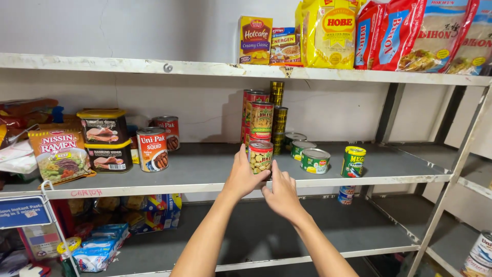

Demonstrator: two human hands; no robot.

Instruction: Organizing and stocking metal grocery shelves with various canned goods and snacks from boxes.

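Note:
Both my hands reach up to the middle shelf [205, 169]. My left hand [244, 177] wraps the left side of a red-topped can [261, 156] with a picture of pale beans or mushrooms, standing upright near the shelf's front edge. My right hand [280, 192] touches the same can from below and the right. Directly behind it rises a stack of similar red cans [260, 119], with a column of slim gold tins [277, 117] beside the stack.
Low green-labelled cans [314, 160] and a yellow-green can [353, 161] stand to the right. To the left are a red squid can [152, 149], stacked black meat tins [105, 139] and a noodle packet [60, 155]. Boxes and noodle bags [328, 33] fill the top shelf.

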